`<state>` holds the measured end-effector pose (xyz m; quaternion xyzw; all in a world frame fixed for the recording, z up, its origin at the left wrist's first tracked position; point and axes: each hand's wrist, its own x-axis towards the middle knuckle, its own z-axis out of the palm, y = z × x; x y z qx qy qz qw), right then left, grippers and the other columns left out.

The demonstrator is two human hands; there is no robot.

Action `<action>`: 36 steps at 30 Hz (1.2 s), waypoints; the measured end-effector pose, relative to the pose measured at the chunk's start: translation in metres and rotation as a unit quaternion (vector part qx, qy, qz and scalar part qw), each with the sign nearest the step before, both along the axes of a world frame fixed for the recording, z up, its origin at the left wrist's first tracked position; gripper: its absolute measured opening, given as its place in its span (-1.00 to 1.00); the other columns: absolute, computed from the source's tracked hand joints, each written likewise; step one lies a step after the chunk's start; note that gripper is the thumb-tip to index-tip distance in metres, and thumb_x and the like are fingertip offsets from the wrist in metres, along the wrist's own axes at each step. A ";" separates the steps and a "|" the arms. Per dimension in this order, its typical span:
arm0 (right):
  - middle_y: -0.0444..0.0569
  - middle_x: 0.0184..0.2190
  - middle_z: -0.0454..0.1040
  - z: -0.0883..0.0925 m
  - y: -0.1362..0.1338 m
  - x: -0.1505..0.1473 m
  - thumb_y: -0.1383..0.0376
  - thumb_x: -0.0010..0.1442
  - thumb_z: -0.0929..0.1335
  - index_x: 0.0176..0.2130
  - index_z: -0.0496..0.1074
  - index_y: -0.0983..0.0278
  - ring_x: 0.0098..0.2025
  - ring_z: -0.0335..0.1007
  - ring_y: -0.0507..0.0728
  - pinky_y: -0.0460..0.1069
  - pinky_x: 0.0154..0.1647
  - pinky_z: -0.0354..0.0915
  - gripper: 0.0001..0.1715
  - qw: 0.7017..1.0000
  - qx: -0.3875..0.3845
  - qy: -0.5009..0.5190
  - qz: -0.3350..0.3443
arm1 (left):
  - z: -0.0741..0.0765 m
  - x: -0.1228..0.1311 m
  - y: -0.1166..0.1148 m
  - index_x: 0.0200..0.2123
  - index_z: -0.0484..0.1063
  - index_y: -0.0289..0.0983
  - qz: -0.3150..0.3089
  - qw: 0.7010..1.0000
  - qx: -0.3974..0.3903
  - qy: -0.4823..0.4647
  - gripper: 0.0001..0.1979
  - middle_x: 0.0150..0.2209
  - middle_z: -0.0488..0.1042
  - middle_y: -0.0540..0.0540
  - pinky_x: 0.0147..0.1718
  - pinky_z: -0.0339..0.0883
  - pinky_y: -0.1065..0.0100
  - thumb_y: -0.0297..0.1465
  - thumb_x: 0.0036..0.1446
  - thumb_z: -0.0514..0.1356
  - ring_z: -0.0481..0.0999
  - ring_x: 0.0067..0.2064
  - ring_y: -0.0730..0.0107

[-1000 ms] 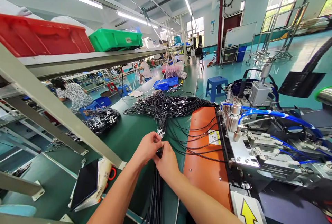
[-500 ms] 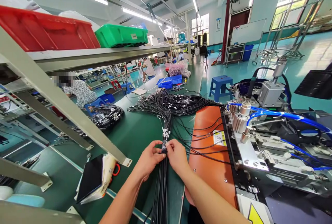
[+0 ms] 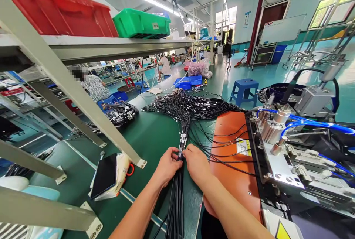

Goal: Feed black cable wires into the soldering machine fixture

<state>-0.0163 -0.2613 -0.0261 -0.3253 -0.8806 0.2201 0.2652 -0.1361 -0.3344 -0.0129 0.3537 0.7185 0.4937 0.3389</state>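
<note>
A bundle of thin black cables (image 3: 177,191) runs along the green tabletop toward me, with small white tags (image 3: 183,139) clustered just beyond my fingers. My left hand (image 3: 169,166) is closed around the bundle from the left, thumb and fingers pressed on it. On the other side my right hand (image 3: 195,161) pinches the same spot, where something shiny and clear seems wrapped round the cables. Its fingertips partly hide that spot. Farther off, the bundle joins a wide heap of black cables (image 3: 191,102).
An orange plate (image 3: 230,194) and a machine with metal cylinders (image 3: 280,120) stand at right. Slanted shelf posts (image 3: 83,80) rise at left, near a dark tablet (image 3: 104,177). Bins (image 3: 142,24) sit overhead. Another coil of cables (image 3: 119,112) lies left; a person (image 3: 95,87) sits beyond.
The whole view has shifted, so the scene sits farther right and the shelf looms slightly higher. Both hands stay at the same place on the cable bundle.
</note>
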 end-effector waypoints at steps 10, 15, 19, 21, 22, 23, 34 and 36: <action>-0.08 -0.25 0.34 -0.003 0.019 0.006 0.66 0.11 0.27 -0.36 0.37 0.25 -0.27 0.32 0.08 -0.06 -0.23 0.23 -0.67 0.992 -0.004 0.017 0.123 | -0.003 -0.005 0.001 -0.12 0.37 -0.32 0.005 1.000 0.001 -0.006 -0.51 -0.38 0.37 0.05 -0.45 0.22 0.46 -0.59 -0.21 0.31 0.35 -0.45 0.51; -0.11 -0.26 0.31 -0.011 0.026 0.010 0.62 0.16 0.26 -0.39 0.34 0.25 -0.24 0.36 0.04 -0.10 -0.20 0.27 -0.70 0.986 -0.061 0.085 0.131 | -0.005 -0.006 0.001 -0.11 0.36 -0.32 -0.011 1.000 0.006 0.008 -0.54 -0.36 0.38 0.02 -0.43 0.23 0.46 -0.56 -0.17 0.31 0.35 -0.45 0.53; -0.09 -0.28 0.28 -0.015 0.026 0.008 0.60 0.18 0.23 -0.36 0.34 0.25 -0.27 0.34 0.06 -0.05 -0.22 0.27 -0.72 0.983 -0.094 0.130 0.087 | 0.001 -0.008 -0.003 -0.05 0.35 -0.28 -0.050 0.998 0.010 0.035 -0.52 -0.27 0.41 -0.01 -0.44 0.24 0.46 -0.47 -0.11 0.32 0.35 -0.47 0.55; -0.10 -0.30 0.28 -0.015 0.026 0.008 0.60 0.16 0.22 -0.37 0.33 0.25 -0.29 0.34 0.06 -0.06 -0.25 0.27 -0.72 0.980 -0.106 0.143 0.084 | 0.006 -0.010 -0.005 -0.01 0.37 -0.23 -0.073 0.995 0.014 0.060 -0.54 -0.21 0.43 -0.02 -0.47 0.21 0.46 -0.42 -0.04 0.31 0.33 -0.49 0.56; -0.11 -0.30 0.29 -0.014 0.026 0.008 0.61 0.16 0.23 -0.37 0.33 0.25 -0.30 0.34 0.06 -0.06 -0.25 0.27 -0.71 0.979 -0.111 0.148 0.086 | 0.008 -0.010 -0.005 -0.02 0.39 -0.22 -0.082 0.994 0.016 0.076 -0.58 -0.20 0.44 -0.01 -0.48 0.19 0.46 -0.40 0.00 0.28 0.32 -0.50 0.56; -0.11 -0.30 0.29 -0.014 0.026 0.008 0.60 0.16 0.23 -0.37 0.33 0.24 -0.30 0.34 0.06 -0.06 -0.25 0.28 -0.71 0.978 -0.115 0.152 0.087 | 0.009 -0.010 -0.005 -0.05 0.43 -0.21 -0.087 0.991 0.018 0.096 -0.65 -0.21 0.44 -0.01 -0.47 0.19 0.45 -0.38 0.04 0.25 0.31 -0.50 0.54; -0.09 -0.28 0.41 -0.016 0.020 0.008 0.58 0.09 0.40 -0.17 0.51 0.24 -0.25 0.43 0.08 -0.04 -0.18 0.36 -0.66 0.977 -0.153 0.135 0.067 | 0.001 0.000 0.003 -0.39 0.39 -0.21 -0.086 0.958 0.045 0.270 -0.85 -0.31 0.31 -0.04 -0.21 0.20 0.28 -0.41 0.23 0.08 0.34 -0.28 0.27; -0.10 -0.28 0.43 -0.016 0.017 0.007 0.54 0.09 0.44 -0.21 0.54 0.23 -0.26 0.43 0.06 -0.06 -0.20 0.36 -0.72 0.978 -0.148 0.127 0.070 | 0.000 0.000 0.003 -0.40 0.34 -0.21 -0.091 0.958 0.047 0.268 -0.83 -0.30 0.32 -0.05 -0.21 0.21 0.27 -0.39 0.25 0.04 0.35 -0.27 0.26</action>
